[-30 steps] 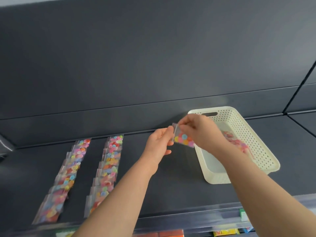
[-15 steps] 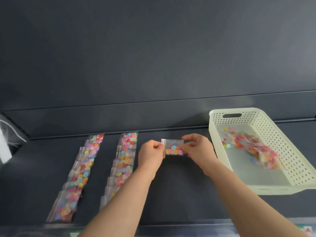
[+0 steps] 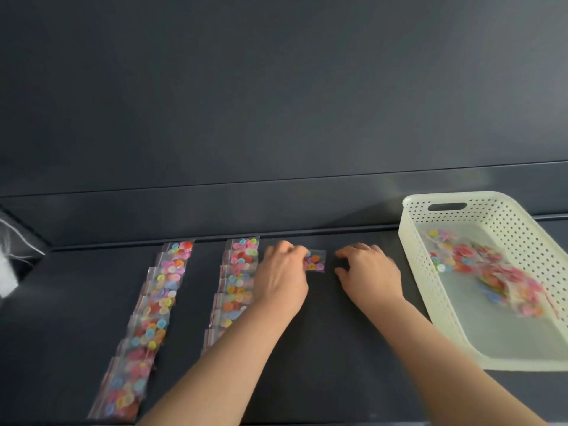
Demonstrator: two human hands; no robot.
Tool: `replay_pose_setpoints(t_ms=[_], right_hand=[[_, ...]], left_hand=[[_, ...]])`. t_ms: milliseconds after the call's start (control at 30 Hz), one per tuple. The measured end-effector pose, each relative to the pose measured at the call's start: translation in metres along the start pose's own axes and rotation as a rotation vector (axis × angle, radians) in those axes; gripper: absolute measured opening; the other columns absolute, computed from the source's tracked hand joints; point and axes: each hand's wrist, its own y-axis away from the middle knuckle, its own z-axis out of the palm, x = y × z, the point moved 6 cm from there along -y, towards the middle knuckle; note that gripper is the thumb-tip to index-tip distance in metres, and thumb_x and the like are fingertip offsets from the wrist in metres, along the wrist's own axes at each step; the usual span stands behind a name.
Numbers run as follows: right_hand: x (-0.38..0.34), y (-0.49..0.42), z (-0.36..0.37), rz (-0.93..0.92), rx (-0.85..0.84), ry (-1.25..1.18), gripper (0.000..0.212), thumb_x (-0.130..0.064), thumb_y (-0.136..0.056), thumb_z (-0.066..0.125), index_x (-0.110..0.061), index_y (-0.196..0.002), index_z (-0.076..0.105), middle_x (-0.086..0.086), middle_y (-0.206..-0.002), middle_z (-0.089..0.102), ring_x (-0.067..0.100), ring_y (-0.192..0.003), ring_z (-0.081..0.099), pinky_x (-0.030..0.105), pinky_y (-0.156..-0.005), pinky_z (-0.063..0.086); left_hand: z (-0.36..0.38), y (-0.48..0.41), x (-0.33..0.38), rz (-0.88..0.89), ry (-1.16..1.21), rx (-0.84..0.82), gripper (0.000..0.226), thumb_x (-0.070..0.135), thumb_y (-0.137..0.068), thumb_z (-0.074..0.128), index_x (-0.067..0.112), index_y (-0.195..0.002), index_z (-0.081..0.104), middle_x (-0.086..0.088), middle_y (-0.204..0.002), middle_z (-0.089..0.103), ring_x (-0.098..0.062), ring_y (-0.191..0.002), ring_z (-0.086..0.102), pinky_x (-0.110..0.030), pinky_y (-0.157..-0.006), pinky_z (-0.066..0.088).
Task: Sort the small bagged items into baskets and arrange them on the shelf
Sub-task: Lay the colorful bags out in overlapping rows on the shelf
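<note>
Fingers (image 3: 295,251) of my left hand (image 3: 281,278) pinch the small bag (image 3: 316,262) by its left edge. It lies flat on the shelf (image 3: 322,348), mid-frame, just right of the second row (image 3: 236,287). My right hand (image 3: 370,273) sits just beyond it, loosely curled and empty, with the basket (image 3: 410,247) further right.

One head-worn camera looks forward and down from the person's own standpoint onto the dark shelf (image 3: 338,348). It faces the back panel (image 3: 276,103) almost squarely, and that panel fills the upper half of the frame (the lens is wide-angle, so the view takes in much of the shelf's width). The view is close, at arm's reach. Both forearms enter from the bottom edge, and the left hand (image 3: 281,279) and right hand (image 3: 370,276) lie just below mid-frame with the small bag (image 3: 315,262) between them. Two rows of bags (image 3: 153,318) run away from the lens at lower left, and the basket (image 3: 413,250) is cut by the right edge.
</note>
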Motion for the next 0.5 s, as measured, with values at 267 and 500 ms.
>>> replay_pose_setpoints(t_ms=[267,500], right_hand=[[-0.001,0.006,0.011,-0.048,-0.138,0.109,0.035,-0.036,-0.096,0.050,-0.029,-0.130,0.054,-0.006,-0.141,0.047,0.020,-0.127,0.044,0.034,-0.095,0.046],[-0.001,0.004,0.012,-0.043,-0.139,0.101,0.033,-0.035,-0.095,0.052,-0.028,-0.128,0.056,-0.007,-0.138,0.050,0.018,-0.125,0.045,0.033,-0.093,0.047]], left_hand=[[0.023,-0.004,0.008,0.064,-0.109,-0.159,0.045,0.023,-0.102,0.042,0.025,-0.147,0.036,-0.004,-0.143,0.040,-0.026,-0.124,0.039,-0.039,-0.097,0.040],[0.023,-0.013,0.009,0.048,-0.082,-0.149,0.044,0.023,-0.102,0.042,0.023,-0.146,0.036,-0.005,-0.144,0.038,-0.027,-0.125,0.038,-0.039,-0.099,0.040]])
